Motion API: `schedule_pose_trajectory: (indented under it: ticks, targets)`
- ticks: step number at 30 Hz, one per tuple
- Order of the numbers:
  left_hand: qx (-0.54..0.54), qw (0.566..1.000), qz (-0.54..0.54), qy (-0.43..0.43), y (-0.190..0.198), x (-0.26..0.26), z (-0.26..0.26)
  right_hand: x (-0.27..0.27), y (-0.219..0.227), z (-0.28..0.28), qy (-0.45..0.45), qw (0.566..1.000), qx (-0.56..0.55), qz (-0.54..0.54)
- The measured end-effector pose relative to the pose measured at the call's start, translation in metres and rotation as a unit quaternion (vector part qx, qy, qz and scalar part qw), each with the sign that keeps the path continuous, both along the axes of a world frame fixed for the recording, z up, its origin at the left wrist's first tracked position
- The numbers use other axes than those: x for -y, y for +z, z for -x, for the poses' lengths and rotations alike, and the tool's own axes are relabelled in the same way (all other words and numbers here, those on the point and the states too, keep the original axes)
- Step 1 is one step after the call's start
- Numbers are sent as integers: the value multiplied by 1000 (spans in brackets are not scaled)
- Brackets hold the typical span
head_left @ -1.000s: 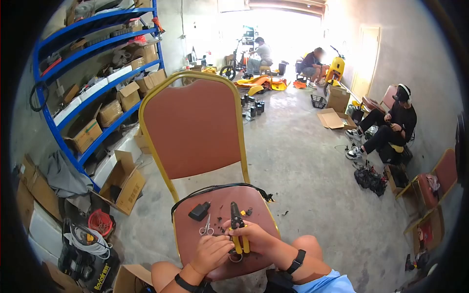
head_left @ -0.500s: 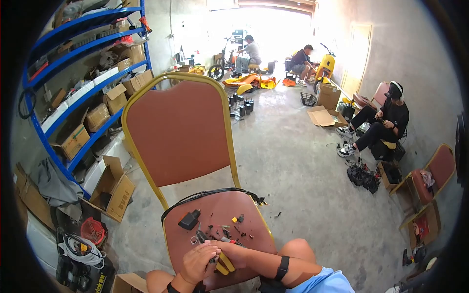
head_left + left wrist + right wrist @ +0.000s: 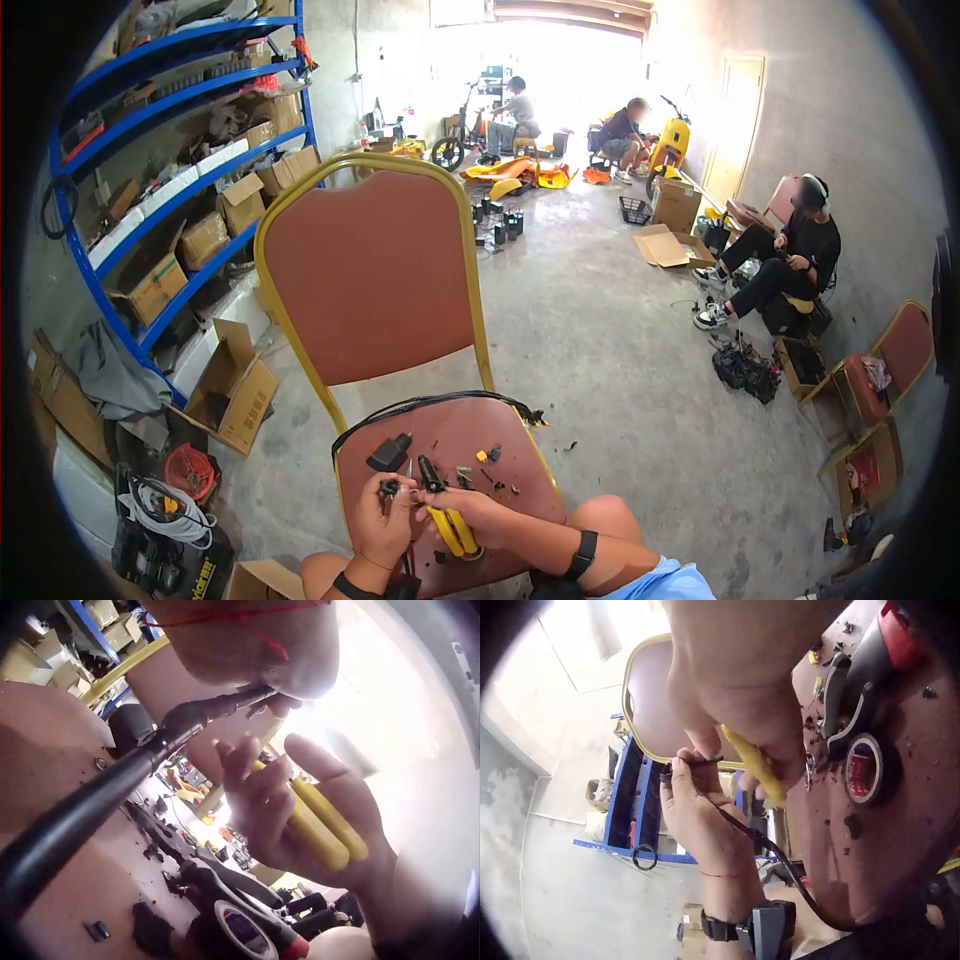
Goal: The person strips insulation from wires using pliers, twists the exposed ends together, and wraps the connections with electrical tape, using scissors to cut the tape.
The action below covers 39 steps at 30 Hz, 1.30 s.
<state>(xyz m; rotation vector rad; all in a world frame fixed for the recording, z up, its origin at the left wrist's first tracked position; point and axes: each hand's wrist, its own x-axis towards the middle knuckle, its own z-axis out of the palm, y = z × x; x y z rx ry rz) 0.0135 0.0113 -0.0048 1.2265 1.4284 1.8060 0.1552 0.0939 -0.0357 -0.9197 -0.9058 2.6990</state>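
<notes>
Looking down at the red-brown chair seat point(image 3: 515, 430), we see the left hand point(image 3: 703, 832) pinching a black cable point(image 3: 75, 814) between thumb and fingers, the cable trailing back from that pinch past the wrist. Just beside it, the right hand point(image 3: 480, 512) curls its fingers round the yellow handles of a dark-headed tool point(image 3: 455, 532), held above the seat with its head toward the chair back point(image 3: 365, 275). On the seat we find grey-and-red-handled pliers point(image 3: 874, 660) next to a roll of black tape point(image 3: 885, 766), black scraps point(image 3: 853, 825) scattered near them. Farther back, we make out a black adapter point(image 3: 388, 453), a small yellow connector point(image 3: 482, 456) and a bundle of black cable point(image 3: 430, 402) curving along the seat's rear edge. Beyond the chair, we notice a blue rack point(image 3: 175, 140) bearing cardboard boxes and, to the right, a seated person point(image 3: 815, 240) in black
</notes>
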Motion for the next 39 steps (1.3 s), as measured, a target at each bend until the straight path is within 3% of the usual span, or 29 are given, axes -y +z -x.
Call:
schedule_pose_trajectory:
  ticks: [2, 6, 9, 12, 15, 18, 22, 25, 27, 30, 32, 35, 39]
  targets:
    - [-17, 1000, -1, 4, -8, -7, 6, 7, 27, -3, -20, 999, -25, 33]
    - [-14, 1000, 7, 1, -16, -12, 10, 4, 8, -3, 74, 997, -14, 15]
    - [32, 999, 15, -5, -13, -11, 9, -6, 11, -12, 63, 997, -17, -30]
    - [5, 999, 36, -5, -13, -11, 10, 2, 16, -8, -93, 989, -103, 48]
    - [25, 998, 60, -7, -7, -12, 5, 18, 21, -2, -46, 998, 4, 30]
    - [-56, 995, 78, 26, -10, -13, 6, 26, 20, -1, -30, 1000, -2, 4]
    - [-66, 995, 74, 21, -10, -10, 5, 21, 26, -6, -35, 999, 22, -3]
    - [-135, 989, 54, 40, -10, -12, 6, 15, 22, -7, -53, 997, 28, 54]
    - [-154, 985, 60, 51, -33, -16, 14, 9, 34, -14, -65, 997, 21, -20]
    - [-218, 972, 39, 85, -17, -19, 9, 12, 74, -26, -88, 991, -7, -97]
    - [-202, 974, 50, 89, -4, -22, 5, 23, 108, -37, -96, 987, -25, -125]
    - [-194, 977, 20, 91, -16, -20, 8, 54, 153, -57, -84, 967, -16, -238]
    - [-161, 983, 18, 82, 1, -17, 3, 100, 224, -78, -55, 878, 51, -473]
